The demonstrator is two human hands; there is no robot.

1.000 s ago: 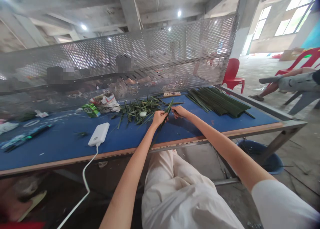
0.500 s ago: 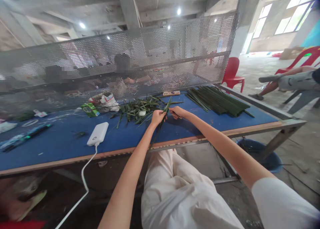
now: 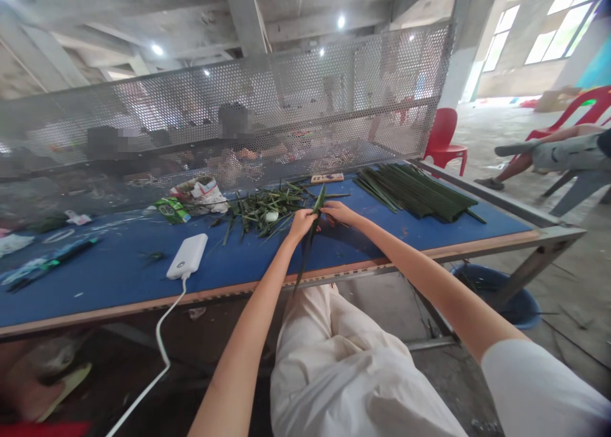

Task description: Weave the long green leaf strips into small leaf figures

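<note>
A long green leaf strip, folded to a point at its top [image 3: 319, 198], stands upright between my hands, and its tail hangs past the table's front edge. My left hand [image 3: 302, 223] is closed, pinching it from the left. From the right, my right hand [image 3: 338, 213] has its fingers bent against the same leaf strip; its fingertips are partly hidden. Just beyond my left hand lies a loose heap of cut leaf scraps [image 3: 260, 208] with a small whitish round object [image 3: 272, 216] on it. To the right rests a neat stack of long green leaves [image 3: 420, 192].
On the blue table [image 3: 128, 284] are a white power bank [image 3: 188, 256] with a cable, a green packet [image 3: 172, 210] and a crumpled bag [image 3: 203, 194]. A perforated metal screen [image 3: 296, 106] rises behind. A blue basin [image 3: 501, 297] stands below right; a seated person's leg shows further right.
My right hand has moved slightly left and up against the leaf strip. The strip has turned, so its broad face and hanging tail show more.
</note>
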